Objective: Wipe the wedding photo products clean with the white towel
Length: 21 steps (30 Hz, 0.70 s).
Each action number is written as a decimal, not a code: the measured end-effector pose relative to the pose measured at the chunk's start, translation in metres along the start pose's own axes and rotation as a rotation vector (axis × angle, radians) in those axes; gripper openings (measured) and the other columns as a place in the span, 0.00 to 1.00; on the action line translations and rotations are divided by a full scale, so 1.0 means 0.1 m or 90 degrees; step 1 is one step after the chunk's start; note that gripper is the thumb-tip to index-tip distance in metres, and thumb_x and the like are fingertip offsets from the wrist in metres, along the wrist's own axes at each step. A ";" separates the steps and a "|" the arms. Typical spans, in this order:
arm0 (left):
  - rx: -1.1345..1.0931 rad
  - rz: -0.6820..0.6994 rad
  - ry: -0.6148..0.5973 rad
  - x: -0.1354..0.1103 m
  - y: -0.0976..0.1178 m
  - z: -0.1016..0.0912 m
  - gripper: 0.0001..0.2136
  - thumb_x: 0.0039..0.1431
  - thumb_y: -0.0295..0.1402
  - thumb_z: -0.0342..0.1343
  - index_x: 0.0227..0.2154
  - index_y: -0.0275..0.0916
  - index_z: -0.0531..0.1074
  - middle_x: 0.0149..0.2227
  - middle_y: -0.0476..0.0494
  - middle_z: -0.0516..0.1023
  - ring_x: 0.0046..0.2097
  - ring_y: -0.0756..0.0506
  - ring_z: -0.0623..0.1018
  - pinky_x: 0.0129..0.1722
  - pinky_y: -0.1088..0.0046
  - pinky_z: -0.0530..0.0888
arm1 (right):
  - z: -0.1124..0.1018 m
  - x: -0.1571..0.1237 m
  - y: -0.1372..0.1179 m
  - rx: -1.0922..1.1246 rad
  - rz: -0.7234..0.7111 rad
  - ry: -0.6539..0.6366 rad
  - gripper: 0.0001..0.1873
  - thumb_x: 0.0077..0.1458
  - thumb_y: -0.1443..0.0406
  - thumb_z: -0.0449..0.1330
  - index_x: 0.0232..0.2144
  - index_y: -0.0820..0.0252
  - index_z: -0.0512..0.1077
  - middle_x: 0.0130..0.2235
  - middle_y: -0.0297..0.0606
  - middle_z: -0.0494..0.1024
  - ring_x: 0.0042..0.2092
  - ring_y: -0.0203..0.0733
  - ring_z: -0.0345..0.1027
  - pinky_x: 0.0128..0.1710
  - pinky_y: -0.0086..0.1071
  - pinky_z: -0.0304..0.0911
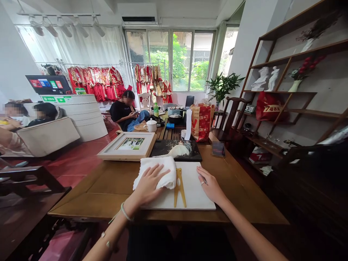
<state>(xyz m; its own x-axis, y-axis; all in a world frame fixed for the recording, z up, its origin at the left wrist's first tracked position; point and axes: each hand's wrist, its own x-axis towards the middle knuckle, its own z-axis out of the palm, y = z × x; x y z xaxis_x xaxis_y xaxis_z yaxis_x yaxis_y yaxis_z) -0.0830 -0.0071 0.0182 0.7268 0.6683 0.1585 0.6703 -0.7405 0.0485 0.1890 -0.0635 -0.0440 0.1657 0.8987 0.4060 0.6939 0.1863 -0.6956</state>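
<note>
My left hand (149,184) lies flat with fingers spread on a folded white towel (156,170), which rests on a white board (194,190) on the wooden table (108,188). A yellow wooden tool (179,186) with two prongs lies on the board just right of the towel. My right hand (210,185) rests open on the board's right edge, with a ring on one finger. It holds nothing.
Behind the board lie a dark tray (176,150) with a pale object and a framed picture (127,145). Further back stand a white teapot (151,125) and a red paper bag (201,121). Shelves (285,94) stand at right. People sit at left and behind.
</note>
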 end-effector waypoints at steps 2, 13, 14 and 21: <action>-0.003 0.018 0.000 -0.18 0.05 0.00 0.29 0.56 0.41 0.51 0.61 0.50 0.52 0.64 0.46 0.49 0.64 0.38 0.48 0.60 0.53 0.48 | 0.02 0.00 0.00 0.000 0.000 -0.002 0.20 0.56 0.67 0.49 0.50 0.64 0.70 0.56 0.47 0.67 0.59 0.46 0.58 0.60 0.47 0.52; -0.055 0.059 -0.028 -0.66 0.30 -0.08 0.33 0.56 0.43 0.52 0.62 0.54 0.45 0.65 0.50 0.42 0.64 0.36 0.46 0.60 0.51 0.46 | 0.03 0.00 -0.11 -0.012 0.018 -0.020 0.21 0.56 0.68 0.48 0.50 0.68 0.69 0.57 0.49 0.66 0.60 0.47 0.56 0.60 0.46 0.51; -0.056 0.054 -0.034 -0.60 0.28 -0.08 0.32 0.56 0.43 0.52 0.62 0.53 0.46 0.65 0.49 0.43 0.65 0.36 0.45 0.60 0.50 0.47 | 0.03 0.00 -0.11 -0.012 0.019 -0.020 0.21 0.56 0.68 0.49 0.50 0.68 0.69 0.57 0.50 0.66 0.60 0.48 0.56 0.61 0.47 0.51; -0.033 0.012 -0.071 0.07 0.00 -0.09 0.26 0.60 0.38 0.48 0.61 0.48 0.52 0.64 0.43 0.49 0.64 0.38 0.49 0.60 0.52 0.49 | 0.06 0.01 -0.10 -0.014 0.008 -0.018 0.21 0.56 0.68 0.48 0.50 0.67 0.69 0.57 0.50 0.66 0.60 0.48 0.57 0.60 0.48 0.51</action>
<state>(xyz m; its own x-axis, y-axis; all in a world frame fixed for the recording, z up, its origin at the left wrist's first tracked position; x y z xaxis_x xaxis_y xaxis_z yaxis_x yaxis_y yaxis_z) -0.0789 -0.0033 0.0286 0.7534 0.6558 0.0487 0.6498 -0.7538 0.0974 0.1784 -0.0624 -0.0400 0.1551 0.9115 0.3809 0.7070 0.1669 -0.6873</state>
